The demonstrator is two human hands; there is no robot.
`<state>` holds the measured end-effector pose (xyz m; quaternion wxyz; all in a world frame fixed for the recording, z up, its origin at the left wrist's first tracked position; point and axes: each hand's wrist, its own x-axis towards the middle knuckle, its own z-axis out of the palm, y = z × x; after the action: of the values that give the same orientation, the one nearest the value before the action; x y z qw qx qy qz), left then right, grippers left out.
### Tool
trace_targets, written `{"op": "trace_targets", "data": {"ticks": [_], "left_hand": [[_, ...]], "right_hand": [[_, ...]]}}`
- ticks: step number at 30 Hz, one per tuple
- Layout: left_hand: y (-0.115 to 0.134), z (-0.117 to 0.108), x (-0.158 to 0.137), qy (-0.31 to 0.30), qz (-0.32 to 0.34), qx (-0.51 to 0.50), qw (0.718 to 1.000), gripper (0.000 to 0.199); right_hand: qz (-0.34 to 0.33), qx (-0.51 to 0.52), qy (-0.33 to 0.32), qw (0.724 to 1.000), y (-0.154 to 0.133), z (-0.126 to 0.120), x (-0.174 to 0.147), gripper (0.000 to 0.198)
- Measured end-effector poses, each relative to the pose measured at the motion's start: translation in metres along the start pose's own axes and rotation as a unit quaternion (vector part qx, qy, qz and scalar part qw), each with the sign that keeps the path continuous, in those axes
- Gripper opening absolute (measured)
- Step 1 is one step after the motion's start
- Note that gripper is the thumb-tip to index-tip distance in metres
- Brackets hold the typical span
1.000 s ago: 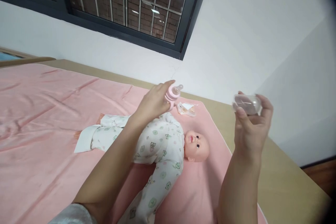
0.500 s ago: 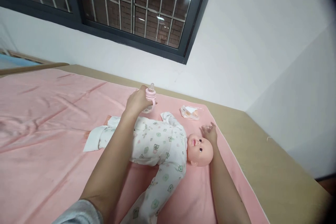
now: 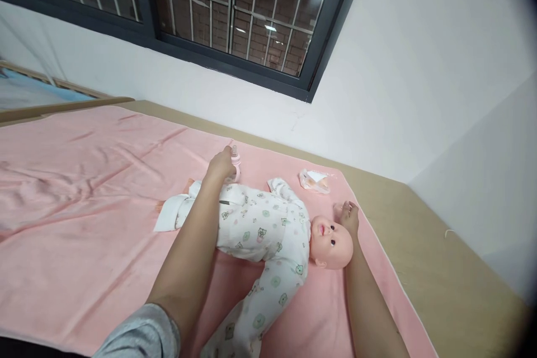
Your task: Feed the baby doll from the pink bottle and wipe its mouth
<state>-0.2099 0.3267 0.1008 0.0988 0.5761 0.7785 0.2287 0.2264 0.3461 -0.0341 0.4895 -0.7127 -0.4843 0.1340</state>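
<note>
The two hands are held well apart. The left hand is wrapped around the near side of a pink baby bottle, which is held roughly upright over the far part of the pink cloth, just beyond the doll. Its base is partly covered by the hand, so whether any weight is carried by the cloth cannot be told. The right hand is rested just beyond the doll's head, partly hidden by it; whether anything is gripped there cannot be told.

The bottle is judged to be light, with a stiff, smooth body that could slip a little if pinched loosely. The clear teat at its top is probably soft and easily bent, so it is better left untouched. A firm hold is best taken around the body, or on the pink side handle, by which the bottle can be steadied. How much liquid is inside, if any, cannot be seen.

A clear plastic packet is left lying on the cloth between the two hands; it looks thin and easily crumpled. The cloth is spread over a wooden desk, whose right part is left bare.
</note>
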Motion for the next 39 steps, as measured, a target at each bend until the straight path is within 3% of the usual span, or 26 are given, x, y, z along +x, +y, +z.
{"op": "trace_targets", "data": {"ticks": [15, 29, 34, 37, 39], "left_hand": [[-0.015, 0.017, 0.009, -0.024, -0.042, -0.041, 0.998, 0.072], [-0.015, 0.007, 0.008, -0.041, -0.097, -0.029, 0.994, 0.097], [0.002, -0.032, -0.018, 0.018, -0.101, 0.005, 0.995, 0.083], [0.030, -0.057, -0.050, 0.101, -0.026, 0.017, 0.994, 0.070], [0.058, -0.061, -0.074, 0.171, 0.081, 0.019, 0.982, 0.060]], "right_hand": [[0.023, -0.032, -0.031, 0.999, -0.001, -0.001, 0.000, 0.073], [0.030, -0.024, -0.031, 0.999, -0.001, -0.001, -0.002, 0.074], [0.002, -0.030, -0.025, 0.999, -0.004, 0.000, -0.004, 0.076], [-0.066, -0.033, 0.002, 0.997, -0.010, -0.001, -0.004, 0.074], [-0.132, -0.037, 0.037, 0.990, -0.015, -0.002, -0.004, 0.069]]}}
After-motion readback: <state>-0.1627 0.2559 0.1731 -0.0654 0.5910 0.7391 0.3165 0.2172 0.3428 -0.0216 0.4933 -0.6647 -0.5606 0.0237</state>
